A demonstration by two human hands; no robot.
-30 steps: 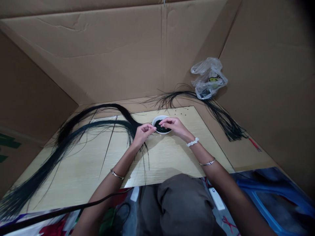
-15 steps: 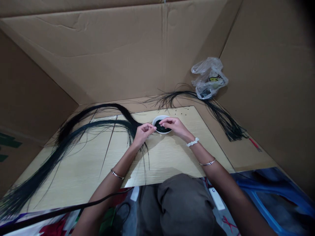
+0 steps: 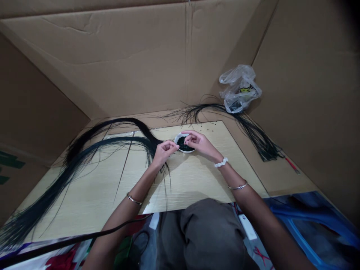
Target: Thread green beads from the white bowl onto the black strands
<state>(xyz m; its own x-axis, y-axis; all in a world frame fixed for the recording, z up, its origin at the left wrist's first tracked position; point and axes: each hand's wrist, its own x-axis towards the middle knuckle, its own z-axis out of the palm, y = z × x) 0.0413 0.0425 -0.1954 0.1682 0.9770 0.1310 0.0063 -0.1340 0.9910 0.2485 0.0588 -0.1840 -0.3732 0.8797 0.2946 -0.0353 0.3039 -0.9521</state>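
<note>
Wooden board [image 3: 191, 180]; white bowl [image 3: 185, 151] between hands [image 3: 164, 153] [image 3: 197, 144]

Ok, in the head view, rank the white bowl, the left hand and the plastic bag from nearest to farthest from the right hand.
From the right hand:
1. White bowl: directly under its fingertips, to its left.
2. Left hand: on the far side of the bowl, to the left.
3. Plastic bag: far back on the right, against the cardboard wall.
</note>
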